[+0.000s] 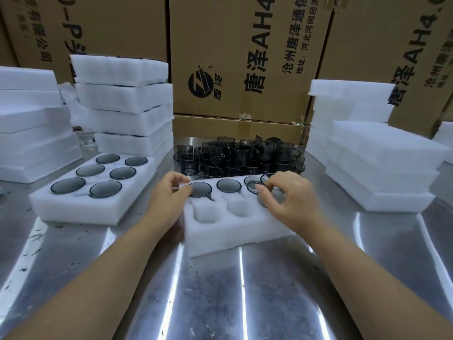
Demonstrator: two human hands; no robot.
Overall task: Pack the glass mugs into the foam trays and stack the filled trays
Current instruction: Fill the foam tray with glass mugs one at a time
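A white foam tray [220,238] lies in front of me on the metal table. Its back row holds smoked-glass mugs [228,185]; two front pockets [239,207] are bare. My left hand [169,195] rests at the tray's back-left corner, fingers touching the rim of the seated left mug [199,189]. My right hand [290,200] grips a dark glass mug [259,192], tilted over the tray's right side. A cluster of loose mugs [241,155] stands just behind the tray.
A filled tray [81,207] sits at the left, with a stack of filled trays [127,104] behind it. Foam stacks stand at far left [29,123] and right [372,153]. Cardboard boxes [245,57] wall off the back.
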